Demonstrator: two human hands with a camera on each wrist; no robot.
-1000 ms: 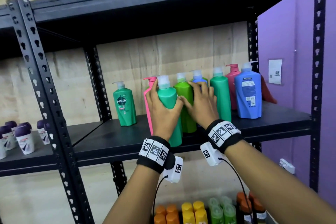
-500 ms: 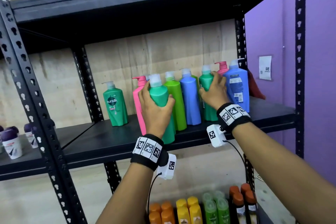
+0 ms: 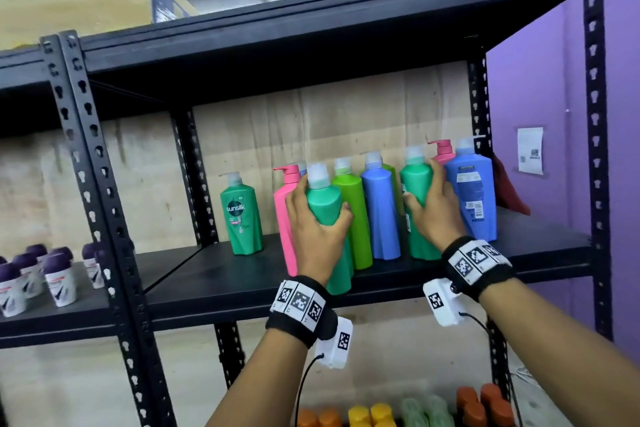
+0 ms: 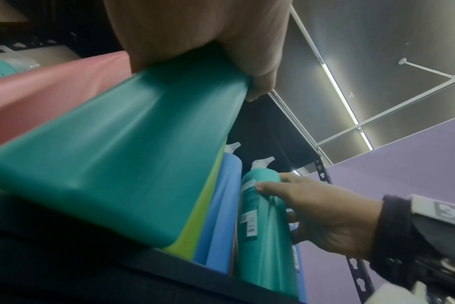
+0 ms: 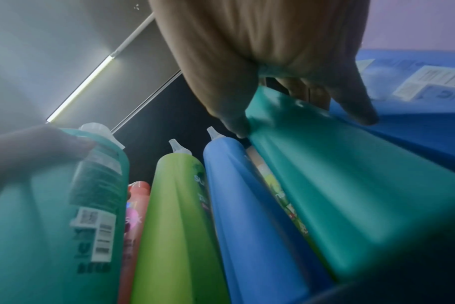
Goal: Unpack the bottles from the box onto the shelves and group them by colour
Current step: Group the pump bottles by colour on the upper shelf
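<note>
On the black shelf (image 3: 242, 284) stands a row of tall bottles. My left hand (image 3: 313, 225) grips a teal green bottle (image 3: 325, 215) at the shelf's front edge, seen close in the left wrist view as the teal green bottle (image 4: 122, 156). My right hand (image 3: 434, 210) grips a second teal green bottle (image 3: 417, 191), shown in the right wrist view as the teal green bottle (image 5: 351, 185). Between them stand a lime green bottle (image 3: 351, 204) and a blue bottle (image 3: 381, 211). A pink bottle (image 3: 284, 218) stands behind my left hand.
A green Sunsilk pump bottle (image 3: 242, 215) stands alone to the left. A large blue pump bottle (image 3: 472, 194) and a pink pump bottle (image 3: 443, 151) stand right of my right hand. Small purple-capped bottles (image 3: 41, 274) fill the left shelf. Orange, yellow and green bottles (image 3: 398, 409) sit below.
My right hand left the lime green and blue bottles and moved right to grip the second teal green bottle. My left hand kept its hold on its bottle.
</note>
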